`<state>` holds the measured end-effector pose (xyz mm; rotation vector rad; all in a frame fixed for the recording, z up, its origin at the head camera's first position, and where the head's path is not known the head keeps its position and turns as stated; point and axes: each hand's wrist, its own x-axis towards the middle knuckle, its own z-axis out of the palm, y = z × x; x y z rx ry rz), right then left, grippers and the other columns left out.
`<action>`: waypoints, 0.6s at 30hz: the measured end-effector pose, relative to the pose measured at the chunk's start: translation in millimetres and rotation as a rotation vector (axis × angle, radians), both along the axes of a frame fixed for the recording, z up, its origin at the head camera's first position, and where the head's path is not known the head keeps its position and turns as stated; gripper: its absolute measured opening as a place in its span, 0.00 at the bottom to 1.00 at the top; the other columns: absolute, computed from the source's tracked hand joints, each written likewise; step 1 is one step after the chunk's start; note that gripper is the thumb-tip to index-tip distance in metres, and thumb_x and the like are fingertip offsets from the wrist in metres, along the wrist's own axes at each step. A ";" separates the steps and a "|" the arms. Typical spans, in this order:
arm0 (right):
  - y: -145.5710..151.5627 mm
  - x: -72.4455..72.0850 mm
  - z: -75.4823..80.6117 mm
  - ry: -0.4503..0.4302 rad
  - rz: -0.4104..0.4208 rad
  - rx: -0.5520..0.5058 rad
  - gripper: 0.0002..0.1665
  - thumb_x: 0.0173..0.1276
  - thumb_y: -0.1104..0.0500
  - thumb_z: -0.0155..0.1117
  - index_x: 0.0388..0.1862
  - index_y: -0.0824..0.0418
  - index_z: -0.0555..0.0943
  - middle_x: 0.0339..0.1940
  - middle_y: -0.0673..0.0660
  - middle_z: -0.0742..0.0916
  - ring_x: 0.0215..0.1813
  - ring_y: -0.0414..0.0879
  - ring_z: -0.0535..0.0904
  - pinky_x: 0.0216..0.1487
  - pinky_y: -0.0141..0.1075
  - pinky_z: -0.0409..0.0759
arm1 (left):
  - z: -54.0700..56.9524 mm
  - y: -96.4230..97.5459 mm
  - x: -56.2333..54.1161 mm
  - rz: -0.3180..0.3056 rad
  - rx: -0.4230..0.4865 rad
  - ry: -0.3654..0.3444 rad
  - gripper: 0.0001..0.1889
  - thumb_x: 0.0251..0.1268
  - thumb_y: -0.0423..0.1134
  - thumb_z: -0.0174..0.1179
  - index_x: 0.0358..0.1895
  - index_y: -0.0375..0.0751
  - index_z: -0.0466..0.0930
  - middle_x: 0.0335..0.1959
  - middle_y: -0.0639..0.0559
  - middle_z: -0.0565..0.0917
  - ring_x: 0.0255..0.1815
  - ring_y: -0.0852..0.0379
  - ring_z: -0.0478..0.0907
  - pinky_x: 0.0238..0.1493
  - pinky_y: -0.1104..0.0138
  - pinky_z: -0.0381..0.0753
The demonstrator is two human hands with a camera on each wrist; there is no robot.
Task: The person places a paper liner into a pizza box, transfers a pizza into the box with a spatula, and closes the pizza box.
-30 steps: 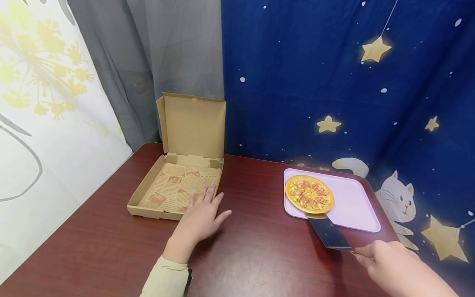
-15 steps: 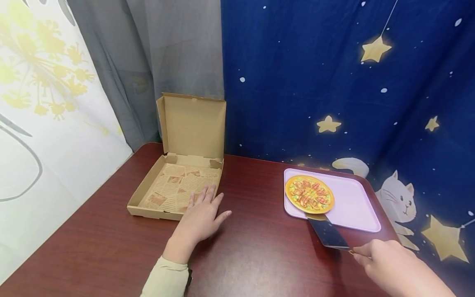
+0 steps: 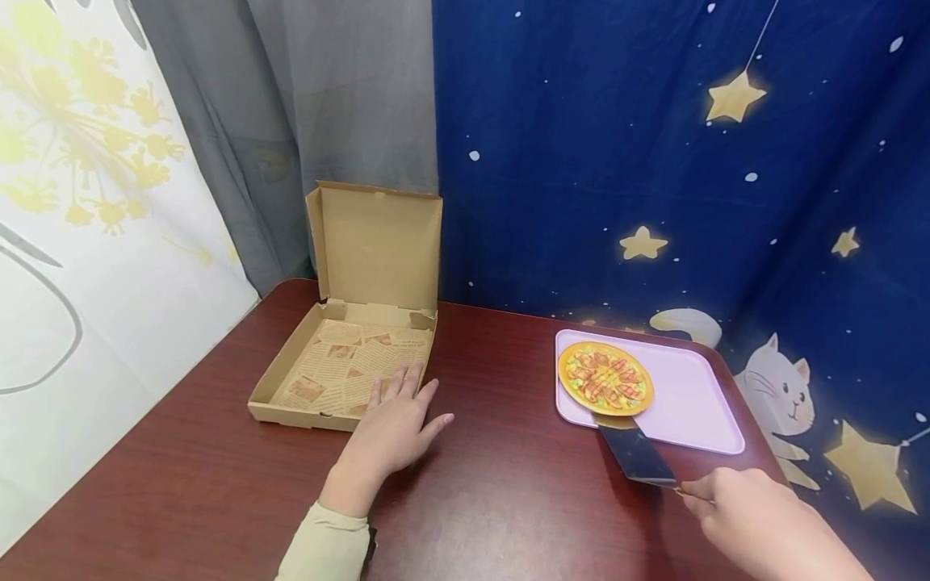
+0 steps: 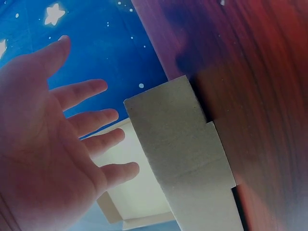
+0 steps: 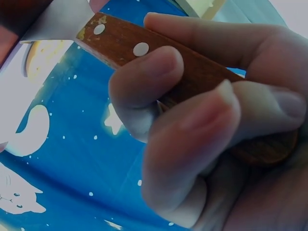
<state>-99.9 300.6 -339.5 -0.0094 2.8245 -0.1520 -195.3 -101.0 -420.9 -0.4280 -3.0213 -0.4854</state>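
My right hand [image 3: 748, 508] grips a spatula [image 3: 635, 453] by its brown wooden handle [image 5: 192, 82], which has pale rivets. The flat metal blade slopes up to the left, its front end at the near edge of a round pizza [image 3: 606, 378]; how far it reaches underneath is hidden. The pizza lies on the left part of a pale purple tray [image 3: 697, 395]. My left hand [image 3: 392, 428] is spread with straight fingers over the near right corner of a cardboard pizza box [image 3: 286, 416]. Whether the fingers touch the box I cannot tell.
The box lid [image 3: 381, 246] stands upright at the back, and printed paper [image 3: 349, 367] lines the bottom. All stands on a dark red-brown table [image 3: 501, 484]. A blue star-patterned curtain [image 3: 567, 161] and a grey curtain [image 3: 363, 105] hang behind it.
My right hand and the spatula handle have shifted slightly left, and the blade has swung a little with them. The pizza has barely moved. The left hand stays in place.
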 end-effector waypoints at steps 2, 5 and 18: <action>-2.1 -0.6 -1.0 0.008 -0.004 0.010 0.12 0.72 0.51 0.72 0.42 0.58 0.92 0.36 0.55 0.92 0.35 0.50 0.83 0.39 0.55 0.84 | -0.3 -0.1 0.0 0.000 -0.001 -0.004 0.35 0.80 0.61 0.56 0.78 0.40 0.72 0.86 0.36 0.59 0.89 0.33 0.51 0.84 0.31 0.51; -5.2 -2.4 -2.4 0.017 -0.002 0.019 0.12 0.71 0.51 0.72 0.42 0.58 0.92 0.36 0.55 0.92 0.35 0.49 0.83 0.40 0.54 0.84 | -0.4 -0.4 0.0 0.000 -0.001 -0.006 0.35 0.80 0.61 0.56 0.78 0.40 0.72 0.87 0.36 0.59 0.89 0.33 0.52 0.84 0.31 0.51; -8.8 -6.5 -5.3 0.049 0.036 -0.011 0.08 0.70 0.56 0.72 0.41 0.58 0.92 0.35 0.54 0.93 0.34 0.46 0.83 0.42 0.53 0.85 | -1.5 -1.3 0.8 -0.001 -0.003 -0.009 0.35 0.80 0.60 0.56 0.78 0.40 0.72 0.87 0.36 0.58 0.89 0.33 0.52 0.84 0.32 0.51</action>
